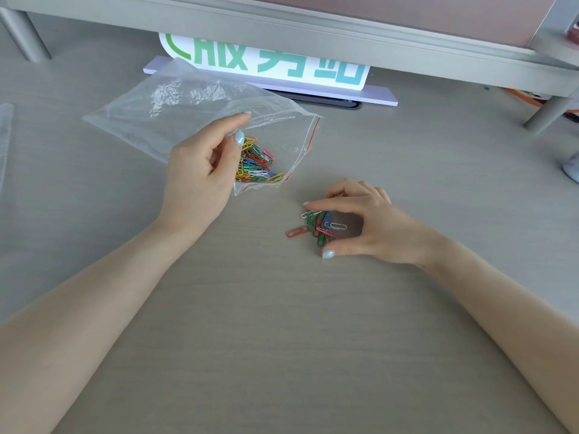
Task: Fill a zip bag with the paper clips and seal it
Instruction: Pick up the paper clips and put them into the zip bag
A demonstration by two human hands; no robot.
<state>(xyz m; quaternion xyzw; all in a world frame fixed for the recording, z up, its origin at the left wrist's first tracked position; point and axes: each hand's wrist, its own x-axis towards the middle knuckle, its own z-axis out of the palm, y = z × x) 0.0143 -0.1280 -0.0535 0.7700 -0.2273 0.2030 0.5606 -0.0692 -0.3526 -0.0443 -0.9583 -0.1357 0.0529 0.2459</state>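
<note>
A clear zip bag (175, 111) with a red seal line lies on the grey table (282, 324), its mouth facing right and standing open. Several coloured paper clips (258, 164) sit inside it near the mouth. My left hand (203, 170) pinches the bag's near edge by the mouth, thumb on top of the plastic. To the right, a small heap of loose coloured clips (316, 227) lies on the table. My right hand (366, 223) curls over that heap, forefinger and thumb closing around it from both sides.
A white sign with green and blue lettering (266, 61) stands on a lilac base at the back, under a grey shelf (313, 29). Another piece of clear plastic (4, 136) lies at the left edge. A pale object (571, 170) sits at the right edge.
</note>
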